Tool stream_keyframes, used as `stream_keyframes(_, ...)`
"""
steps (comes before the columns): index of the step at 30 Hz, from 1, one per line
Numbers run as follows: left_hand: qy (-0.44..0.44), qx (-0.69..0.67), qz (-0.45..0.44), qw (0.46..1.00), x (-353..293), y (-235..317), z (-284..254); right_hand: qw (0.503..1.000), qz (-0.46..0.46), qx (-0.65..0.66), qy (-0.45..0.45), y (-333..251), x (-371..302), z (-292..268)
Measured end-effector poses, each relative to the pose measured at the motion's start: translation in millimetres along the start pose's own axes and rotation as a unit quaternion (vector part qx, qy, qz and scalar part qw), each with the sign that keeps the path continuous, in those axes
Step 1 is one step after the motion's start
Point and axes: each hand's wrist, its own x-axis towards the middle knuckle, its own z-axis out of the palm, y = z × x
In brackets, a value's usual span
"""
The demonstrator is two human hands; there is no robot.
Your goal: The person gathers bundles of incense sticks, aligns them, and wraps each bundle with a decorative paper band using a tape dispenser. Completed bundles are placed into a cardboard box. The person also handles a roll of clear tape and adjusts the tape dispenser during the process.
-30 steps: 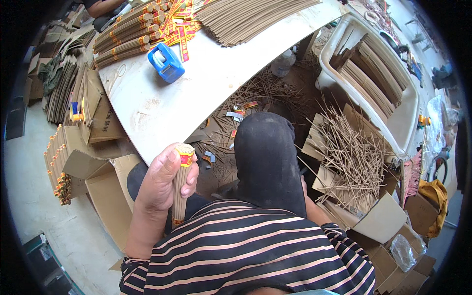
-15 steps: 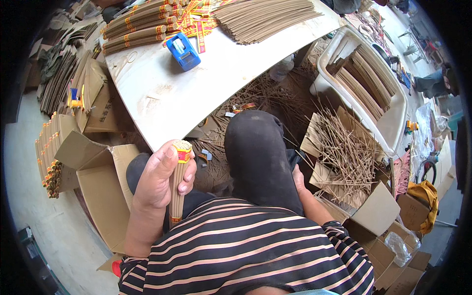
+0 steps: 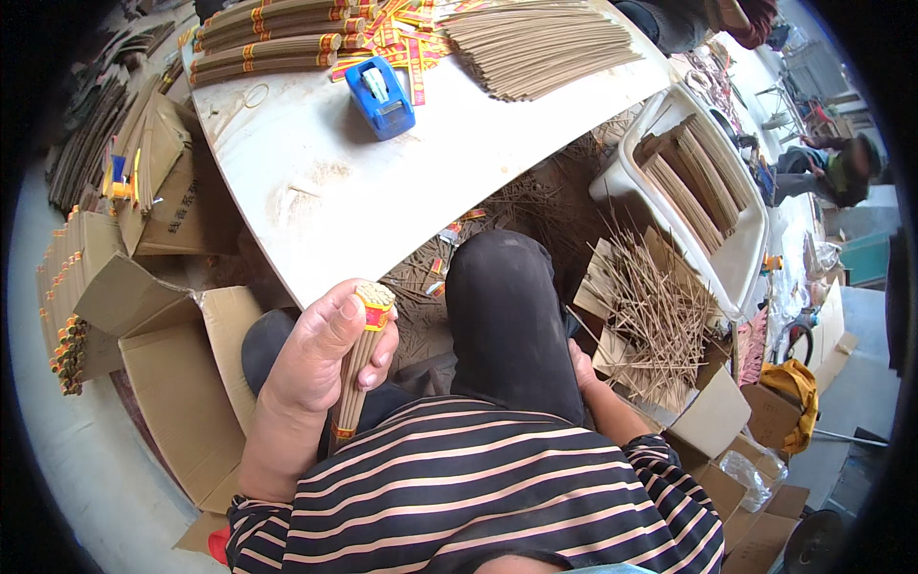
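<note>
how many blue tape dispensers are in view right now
1. The blue plastic tape dispenser sits on the white table board, beside the banded stick bundles. Others may be hidden among the boxes.

Right hand (image 3: 580,368): mostly hidden behind the black-trousered knee (image 3: 507,316), only a bit of the back and the wrist show, so grip can't be told. Bundle of sticks (image 3: 359,368): middle covered by left hand (image 3: 320,359) fingers. Stacked bundles (image 3: 273,38) and loose stick pile (image 3: 535,43) on the white board (image 3: 306,191) cut off at the top edge. Person (image 3: 832,167) far right: too small, blurred.
</note>
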Motion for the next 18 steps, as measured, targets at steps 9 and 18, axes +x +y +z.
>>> stream_keyframes(9,-0.016,-0.009,-0.019,1.000,11,30,-35,0.994,0.043,-0.022,-0.101,-85,-12,-84)
stream_keyframes(18,-0.023,-0.016,0.013,1.000,-10,24,-39,0.996,-0.069,0.000,-0.057,-120,-38,-153)
